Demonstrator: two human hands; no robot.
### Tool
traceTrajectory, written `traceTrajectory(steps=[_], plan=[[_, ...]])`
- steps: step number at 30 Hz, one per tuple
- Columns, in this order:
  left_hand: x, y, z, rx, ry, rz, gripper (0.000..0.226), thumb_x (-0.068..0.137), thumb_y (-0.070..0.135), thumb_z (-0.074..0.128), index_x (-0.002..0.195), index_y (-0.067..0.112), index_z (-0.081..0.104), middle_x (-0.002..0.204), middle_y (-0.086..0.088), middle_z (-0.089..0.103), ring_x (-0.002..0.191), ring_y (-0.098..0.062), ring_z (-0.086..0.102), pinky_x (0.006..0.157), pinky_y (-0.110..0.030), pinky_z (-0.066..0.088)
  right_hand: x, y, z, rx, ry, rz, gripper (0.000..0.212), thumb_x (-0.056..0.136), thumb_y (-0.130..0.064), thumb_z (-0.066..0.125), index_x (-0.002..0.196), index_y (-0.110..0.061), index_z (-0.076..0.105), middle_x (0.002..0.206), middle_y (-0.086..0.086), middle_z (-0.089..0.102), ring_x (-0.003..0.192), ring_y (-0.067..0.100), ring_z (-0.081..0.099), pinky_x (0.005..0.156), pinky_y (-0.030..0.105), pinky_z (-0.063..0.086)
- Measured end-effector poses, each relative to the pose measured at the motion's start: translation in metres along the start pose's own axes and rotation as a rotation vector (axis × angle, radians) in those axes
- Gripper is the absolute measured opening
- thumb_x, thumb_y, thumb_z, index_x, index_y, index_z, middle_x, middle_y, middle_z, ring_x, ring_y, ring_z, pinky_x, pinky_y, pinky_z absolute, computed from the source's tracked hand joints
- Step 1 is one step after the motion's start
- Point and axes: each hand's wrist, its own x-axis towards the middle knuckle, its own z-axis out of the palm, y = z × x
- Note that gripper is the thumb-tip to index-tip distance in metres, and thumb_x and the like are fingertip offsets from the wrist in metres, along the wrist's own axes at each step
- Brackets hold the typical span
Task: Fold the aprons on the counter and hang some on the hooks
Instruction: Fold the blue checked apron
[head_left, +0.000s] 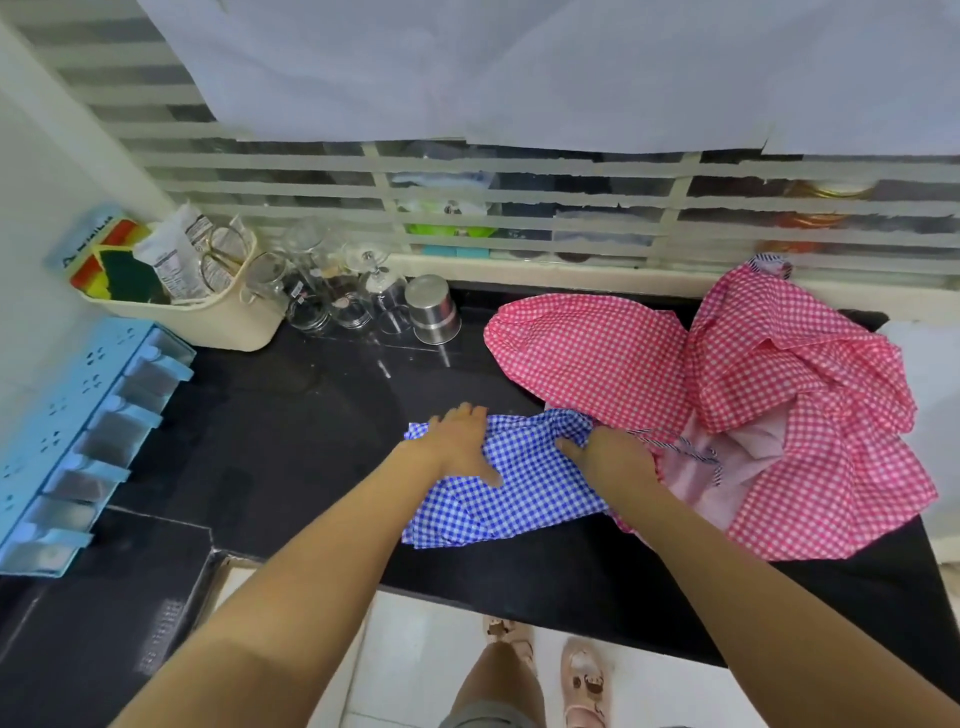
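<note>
A single head-worn wide-angle view looks steeply down and forward, close over a black desk (291, 415) toward a slatted window (519, 208).

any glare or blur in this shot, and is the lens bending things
Head view: a pale sheen lies on the glossy black counter just below the clear drinking glasses; in the same head view the wide lens bows the window's pale horizontal stripes; the light blue plastic rack at far left looks soft, the blue checked apron fairly sharp.
</note>
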Motion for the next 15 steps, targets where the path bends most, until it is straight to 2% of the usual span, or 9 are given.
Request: traceTrajectory(steps=[3,6,8,9,10,13,15], plan=[[0.009,-0.009,0.001,-0.104,-0.093,-0.023,0.066,0.07,0.038,0.082,0.121,0.008,0.053,0.123,-0.007,0.058,0.112,-0.025,0.056,0.094,-0.036,0.044,0.01,-0.016,-0.006,0.017,0.068,-0.032,0.053,0.096,-0.052,0.043,0.117,-0.006,0.056,0.115,0.012,0.064,0.105,0.027,0.059,0.087,0.032,0.043],[0.009,-0.019,0.01,-0.318,-0.18,-0.003,0.043,0.07,0.029,0.082,0.103,0.006,0.068,0.109,-0.005,0.066,0.097,-0.019,0.062,0.081,-0.027,0.046,0.012,-0.031,-0.01,0.082,0.162,-0.119,0.052,0.092,-0.032,0.058,0.133,-0.005,0.04,0.133,0.013,0.05,0.122,0.029,0.047,0.101,0.036,0.036],[0.004,-0.022,0.011,-0.479,-0.183,-0.005,0.034,0.071,0.023,0.081,0.099,0.009,0.069,0.109,-0.003,0.067,0.098,-0.017,0.061,0.082,-0.027,0.045,0.006,-0.039,-0.007,0.078,0.292,-0.257,0.062,0.086,-0.008,0.059,0.142,-0.002,0.033,0.148,0.017,0.035,0.138,0.033,0.03,0.115,0.036,0.019],[0.002,-0.023,0.01,-0.564,-0.19,-0.015,0.035,0.072,0.021,0.081,0.103,0.01,0.069,0.112,-0.003,0.067,0.101,-0.018,0.062,0.085,-0.028,0.045,0.001,-0.043,-0.005,0.099,0.322,-0.32,0.067,0.082,0.002,0.057,0.144,-0.001,0.031,0.152,0.018,0.029,0.143,0.035,0.023,0.116,0.036,0.012],[-0.001,-0.024,0.009,-0.656,-0.21,-0.034,0.037,0.074,0.02,0.08,0.108,0.01,0.068,0.115,-0.002,0.067,0.102,-0.018,0.062,0.089,-0.03,0.046,-0.006,-0.043,-0.001,0.12,0.331,-0.379,0.073,0.078,0.01,0.053,0.146,-0.001,0.029,0.155,0.017,0.024,0.145,0.035,0.017,0.115,0.035,0.011],[-0.008,-0.028,0.007,-1.03,-0.312,-0.095,0.036,0.081,0.017,0.075,0.115,0.009,0.066,0.115,-0.006,0.069,0.104,-0.024,0.066,0.098,-0.04,0.049,-0.03,-0.037,0.014,0.142,0.277,-0.516,0.085,0.075,0.011,0.046,0.151,-0.017,0.019,0.159,0.009,0.011,0.147,0.026,0.001,0.108,0.03,0.028],[-0.011,-0.031,0.008,-1.271,-0.354,-0.115,0.032,0.085,0.014,0.07,0.116,0.006,0.065,0.116,-0.012,0.068,0.108,-0.03,0.065,0.1,-0.045,0.048,-0.041,-0.025,0.022,0.124,0.293,-0.642,0.08,0.077,-0.002,0.041,0.151,-0.023,0.018,0.159,0.009,0.016,0.146,0.027,0.007,0.101,0.032,0.037]])
